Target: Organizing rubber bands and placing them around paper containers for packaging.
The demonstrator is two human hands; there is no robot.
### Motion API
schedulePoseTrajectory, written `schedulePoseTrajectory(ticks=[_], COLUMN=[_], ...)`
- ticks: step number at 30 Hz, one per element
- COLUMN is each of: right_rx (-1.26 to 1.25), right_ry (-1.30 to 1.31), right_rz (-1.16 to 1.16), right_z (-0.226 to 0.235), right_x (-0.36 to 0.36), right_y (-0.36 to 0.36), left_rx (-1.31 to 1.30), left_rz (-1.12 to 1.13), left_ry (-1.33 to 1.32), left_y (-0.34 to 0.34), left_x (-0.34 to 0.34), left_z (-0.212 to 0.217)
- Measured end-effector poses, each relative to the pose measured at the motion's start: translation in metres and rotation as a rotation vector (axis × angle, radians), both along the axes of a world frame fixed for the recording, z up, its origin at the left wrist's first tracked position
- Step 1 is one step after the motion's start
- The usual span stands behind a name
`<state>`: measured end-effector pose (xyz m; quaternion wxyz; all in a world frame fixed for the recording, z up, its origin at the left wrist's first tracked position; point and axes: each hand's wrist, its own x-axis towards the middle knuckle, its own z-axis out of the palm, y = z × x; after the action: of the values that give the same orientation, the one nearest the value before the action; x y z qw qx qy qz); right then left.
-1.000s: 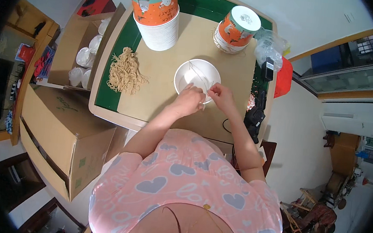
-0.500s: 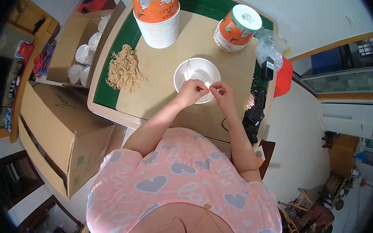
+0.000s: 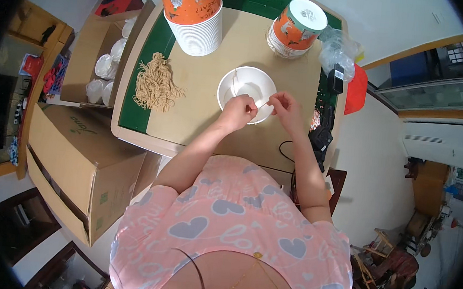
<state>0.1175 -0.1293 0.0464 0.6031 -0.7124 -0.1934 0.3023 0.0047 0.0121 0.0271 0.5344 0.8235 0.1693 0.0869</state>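
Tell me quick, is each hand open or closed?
Left hand: closed, holding string.
Right hand: pinched shut; can't tell if it holds anything.

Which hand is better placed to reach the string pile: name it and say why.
Left, most likely. The left hand is nearer the string pile, which lies to its left. The right hand is farther off, at the right edge of the bowl, and would probably have to cross the left one.

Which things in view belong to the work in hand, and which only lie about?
Seems part of it:
round white paper bowl
thin tan string
tangled pile of tan strings
tall stack of orange and white paper bowls
shorter orange and white paper stack

Seems only lying about:
crumpled clear plastic bag
black plastic device
large brown cardboard box
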Motion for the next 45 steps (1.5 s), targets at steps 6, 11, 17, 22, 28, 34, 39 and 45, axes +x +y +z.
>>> schedulePoseTrajectory(ticks=[6,11,17,22,28,34,39,45], right_rx=[-0.278,-0.169,-0.311,-0.249,-0.275,-0.318,-0.408,-0.341], right_ry=[-0.374,-0.732,-0.373,-0.284,-0.37,-0.538,-0.587,-0.57], right_rz=[0.116,0.318,0.399,0.347,0.213,0.228,0.341,0.32], right_z=[0.019,0.033,0.015,0.011,0.007,0.003,-0.006,-0.009], right_x=[0.011,0.003,0.011,0.015,0.01,-0.007,-0.012,-0.014], right_y=[-0.007,-0.003,-0.005,-0.012,-0.01,-0.009,-0.01,-0.009], left_rx=[0.005,-0.041,-0.032,-0.028,-0.069,0.428,-0.058,-0.316], left_rz=[-0.002,0.007,0.006,-0.008,-0.016,-0.26,-0.273,0.093], left_ry=[-0.005,-0.024,-0.047,-0.048,0.022,-0.144,-0.095,0.085], left_y=[-0.001,-0.002,0.002,0.003,0.004,0.006,0.003,0.006], left_x=[-0.004,-0.002,-0.004,-0.005,-0.007,-0.017,-0.01,0.011], left_z=[-0.007,-0.004,0.004,0.002,0.005,0.015,-0.002,-0.008])
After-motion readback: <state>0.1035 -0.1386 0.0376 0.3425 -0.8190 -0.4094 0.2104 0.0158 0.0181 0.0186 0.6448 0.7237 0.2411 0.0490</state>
